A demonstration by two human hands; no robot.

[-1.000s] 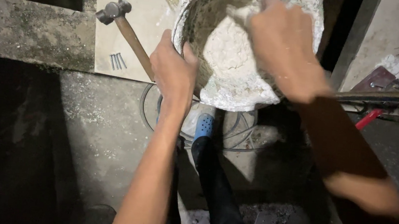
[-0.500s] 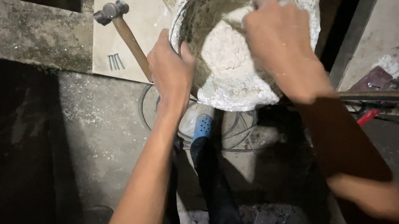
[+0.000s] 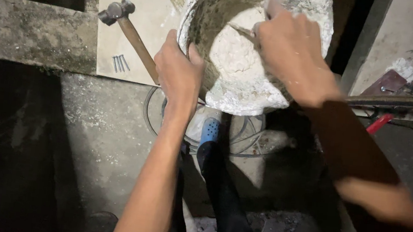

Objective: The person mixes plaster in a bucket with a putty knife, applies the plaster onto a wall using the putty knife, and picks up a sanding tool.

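From the head camera, looking straight down: the person stands over a battered round pan (image 3: pixel 250 92) caked in grey-white mortar, tilted toward them so its inside faces up and its lower rim hangs over the floor. The left hand (image 3: pixel 179 75) grips the near-left rim, thumb on one side and fingers curled over the edge, closed tight on the pan; that hold looks like what keeps the pan tipped and steady. The right hand (image 3: pixel 290 50) reaches into the bowl from the upper right, its fingers closed around a thin tool (image 3: pixel 241 30) whose narrow end lies against the pale lump of mortar (image 3: pixel 232 62) inside. I cannot tell what kind of tool it is, since the hand covers most of it. The tilt seems to bring the mortar down to one side where the tool can get at it.

Behind the pan a pale tile (image 3: pixel 134 21) lies flat on a rough concrete ledge (image 3: pixel 31 36). On the tile rests a hammer (image 3: pixel 128 31), wooden handle slanting toward the left hand, head at the upper left, and just beside the handle a small bunch of nails (image 3: pixel 119 63).

Below the pan the person's foot in a blue-and-white shoe (image 3: pixel 207 131) stands on the concrete floor (image 3: pixel 97 135), inside a loose coil of wire (image 3: pixel 245 140). To the right, a dark bar (image 3: pixel 402 101) runs sideways, with something red (image 3: pixel 379 124) under it.
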